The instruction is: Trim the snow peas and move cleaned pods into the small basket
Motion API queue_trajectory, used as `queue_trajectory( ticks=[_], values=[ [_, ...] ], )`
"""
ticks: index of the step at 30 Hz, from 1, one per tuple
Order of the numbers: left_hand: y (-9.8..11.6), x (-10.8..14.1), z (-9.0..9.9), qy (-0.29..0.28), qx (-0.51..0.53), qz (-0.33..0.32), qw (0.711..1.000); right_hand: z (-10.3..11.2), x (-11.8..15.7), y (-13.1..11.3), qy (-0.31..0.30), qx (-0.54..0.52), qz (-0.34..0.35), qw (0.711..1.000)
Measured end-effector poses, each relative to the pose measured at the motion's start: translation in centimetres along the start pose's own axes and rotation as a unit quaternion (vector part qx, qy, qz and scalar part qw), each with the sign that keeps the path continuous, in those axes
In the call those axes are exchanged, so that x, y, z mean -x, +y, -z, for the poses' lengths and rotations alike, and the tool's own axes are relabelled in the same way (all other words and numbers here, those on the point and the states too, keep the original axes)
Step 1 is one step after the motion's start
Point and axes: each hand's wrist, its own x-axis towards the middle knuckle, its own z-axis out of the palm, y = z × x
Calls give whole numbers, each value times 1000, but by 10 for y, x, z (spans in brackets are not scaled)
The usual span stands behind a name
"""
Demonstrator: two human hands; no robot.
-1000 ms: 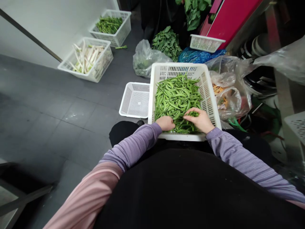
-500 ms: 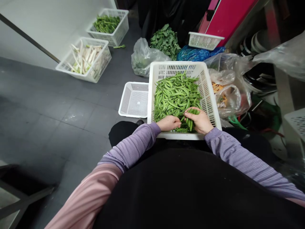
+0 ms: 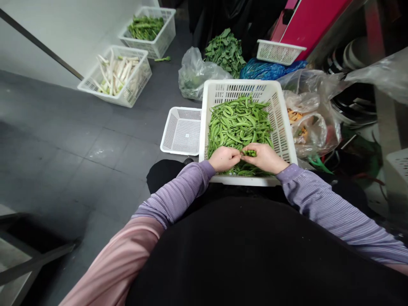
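So, re labels: a pale patch [image 3: 187,136] sat mid-floor in the small white mesh basket [image 3: 174,127], too small to read. That basket was just L of the big white slotted crate [image 3: 245,181], which stood right before the person's black clothing [image 3: 255,246]. Crate was heaped w/ green pea pods [image 3: 237,121], piled mostly twd the middle & far part, w/ more under the hands nr the front rim.

R hand [image 3: 264,158] was grasping a small bunch of pods [image 3: 250,153] btwn thumb & fingers, over the crate's front part. L hand [image 3: 223,159] was curled up tight, fingertips right by the R hand's; couldn't tell if it gripped a pod too.

Upper L, on grey tiled floor [image 3: 134,127], a white basket [image 3: 137,87] held white stalks [image 3: 116,76] w/ greenish ends. Just behind, a second white basket [image 3: 164,38] held green stems [image 3: 146,27]; a loose green stem [image 3: 162,58] lay nearby.

Past the crate: a clear plastic bag [image 3: 193,76] w/ greenish contents, unclear thru the film; leafy greens [image 3: 226,53]; a blue plastic bag [image 3: 263,69]; a shallow white basket [image 3: 280,52] nr a pink panel [image 3: 318,23]. R of crate, clear plastic bags [image 3: 314,131] held orange-yellow bits [image 3: 295,115], couldn't ID.
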Motion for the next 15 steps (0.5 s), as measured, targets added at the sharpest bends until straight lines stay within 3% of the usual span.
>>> queue_trajectory(
  ticks=[2, 4, 7, 9, 10, 12, 15],
  values=[
    [1, 0, 2, 16, 62, 9, 998, -5, 3, 5, 7, -212, -90, 973],
    [1, -1, 2, -15, 59, 23, 998, -7, 6, 12, 23, -406, -150, 901],
    [-2, -2, -4, -136, -61, 67, 987, 4, 6, 29, 110, -587, -167, 785],
    [-6, -1, -12, -219, -138, 107, 960, 18, 5, 40, 144, -631, -172, 742],
    [-8, -1, -15, -253, -159, 118, 947, 24, 4, 45, 143, -633, -180, 739],
    [-12, 0, -20, -293, -175, 117, 933, 33, 2, 50, 111, -607, -195, 762],
    [-14, -1, -23, -294, -178, 102, 934, 28, 0, 48, 7, -509, -191, 839]
  ],
)
